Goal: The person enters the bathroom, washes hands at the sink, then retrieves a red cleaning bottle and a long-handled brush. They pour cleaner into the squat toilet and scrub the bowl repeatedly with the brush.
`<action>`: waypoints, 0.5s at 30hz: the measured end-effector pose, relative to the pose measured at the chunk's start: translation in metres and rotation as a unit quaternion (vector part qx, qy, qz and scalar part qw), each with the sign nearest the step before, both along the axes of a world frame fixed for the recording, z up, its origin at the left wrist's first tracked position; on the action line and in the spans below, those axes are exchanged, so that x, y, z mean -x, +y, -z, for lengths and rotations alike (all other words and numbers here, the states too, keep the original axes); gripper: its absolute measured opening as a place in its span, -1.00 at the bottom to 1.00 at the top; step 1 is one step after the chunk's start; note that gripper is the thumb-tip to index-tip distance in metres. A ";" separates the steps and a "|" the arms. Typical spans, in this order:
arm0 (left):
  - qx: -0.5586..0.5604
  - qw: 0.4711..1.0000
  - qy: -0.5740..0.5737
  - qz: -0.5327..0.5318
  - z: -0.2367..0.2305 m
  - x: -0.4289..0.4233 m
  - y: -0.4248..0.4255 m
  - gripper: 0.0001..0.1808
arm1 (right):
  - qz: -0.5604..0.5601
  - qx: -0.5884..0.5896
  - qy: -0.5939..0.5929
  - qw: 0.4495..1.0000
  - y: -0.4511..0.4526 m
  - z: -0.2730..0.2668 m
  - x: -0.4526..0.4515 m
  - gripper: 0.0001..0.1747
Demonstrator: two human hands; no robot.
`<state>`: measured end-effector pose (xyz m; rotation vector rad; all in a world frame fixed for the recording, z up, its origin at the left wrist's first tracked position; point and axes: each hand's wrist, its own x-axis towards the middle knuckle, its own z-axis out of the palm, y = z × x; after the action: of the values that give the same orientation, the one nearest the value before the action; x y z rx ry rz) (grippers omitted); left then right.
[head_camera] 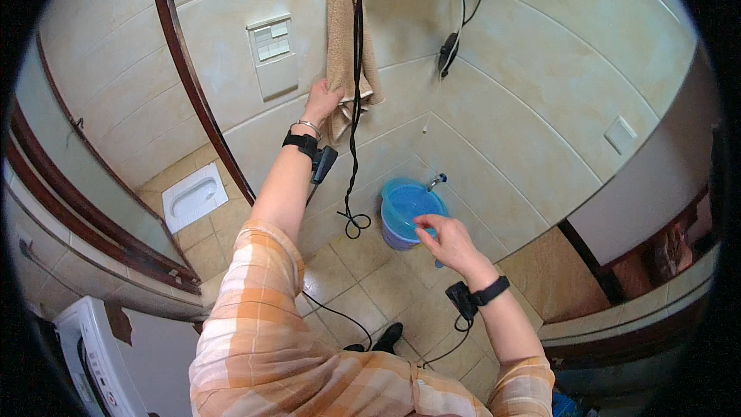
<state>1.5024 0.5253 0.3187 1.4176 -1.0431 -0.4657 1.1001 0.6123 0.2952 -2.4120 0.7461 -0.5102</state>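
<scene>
My left hand grips the edge of a tan towel that hangs against the tiled wall. The towel's lower end is bunched and folded just past my fingers. Twisted black cables dangle in front of it and end in a loop above the floor. My right hand is in the air with bent fingers apart and nothing in them. Beneath it in the view stands a blue plastic bucket in the corner, below a metal wall tap.
A switch panel is on the wall left of the towel. Beyond a dark door frame lies a white squat toilet. A white washing machine stands at lower left. A black cord crosses the floor tiles near my shoe.
</scene>
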 end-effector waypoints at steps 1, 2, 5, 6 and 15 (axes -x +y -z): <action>0.009 1.000 0.017 0.012 -0.002 -0.005 0.008 -0.57 | -0.015 0.005 0.006 1.000 -0.010 -0.001 -0.010 -0.72; 0.001 0.999 0.039 0.033 -0.004 -0.008 0.020 -0.60 | -0.034 0.006 0.002 0.999 -0.020 -0.002 -0.018 -0.71; 0.014 0.999 0.031 0.038 -0.017 -0.015 0.072 -0.58 | -0.109 0.007 -0.045 0.993 -0.047 -0.003 -0.045 -0.70; 0.039 0.998 0.005 0.046 -0.023 -0.014 0.091 -0.56 | -0.128 0.003 -0.073 0.989 -0.055 -0.005 -0.058 -0.70; 0.108 0.945 0.277 0.133 -0.058 0.046 0.142 -0.34 | -0.159 0.077 -0.229 0.957 -0.066 -0.044 -0.244 -0.50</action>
<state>1.4564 0.6670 0.3767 0.8732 -0.7914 -0.8625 1.3438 0.5458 0.3389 -2.3531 0.1196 -0.9723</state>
